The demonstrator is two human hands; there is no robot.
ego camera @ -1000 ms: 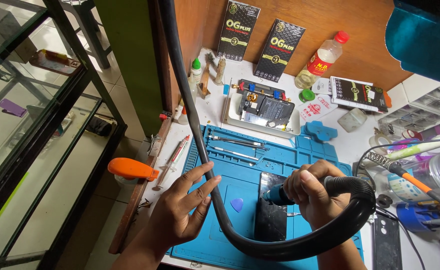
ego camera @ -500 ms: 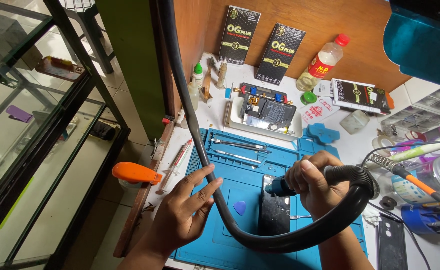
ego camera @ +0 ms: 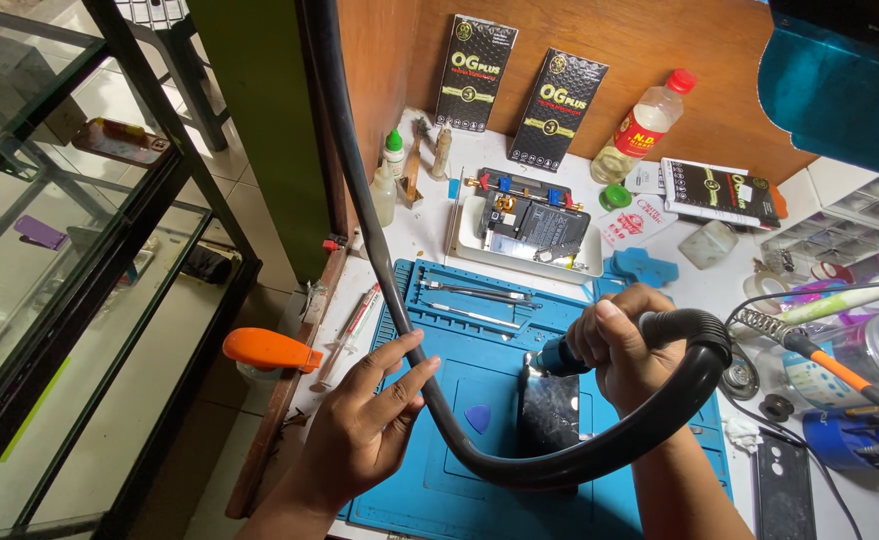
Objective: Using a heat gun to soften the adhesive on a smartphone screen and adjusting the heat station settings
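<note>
My right hand (ego camera: 628, 345) grips the handle of a hot-air tool, its nozzle (ego camera: 544, 360) pointing left and down at a dark phone (ego camera: 550, 408) lying on the blue work mat (ego camera: 440, 460). A thick black hose (ego camera: 580, 455) loops from the handle under my wrist and rises past my left hand (ego camera: 370, 425) to the top of the view. My left hand has its fingers spread and rests against the hose, thumb and forefinger touching it. A small blue pick (ego camera: 478, 418) lies on the mat between my hands.
A white tray (ego camera: 470, 255) with an opened phone sits behind the mat. Metal tools (ego camera: 475, 292) lie in the mat's top groove. An orange handle (ego camera: 265, 350), a syringe (ego camera: 355, 318), bottles (ego camera: 645, 125), black boxes (ego camera: 558, 108), a soldering iron (ego camera: 810, 350) and glass shelves (ego camera: 70, 250) surround it.
My right hand with the hot-air tool has drifted slightly right over the phone. My left hand has slid along the hose, fingers still spread.
</note>
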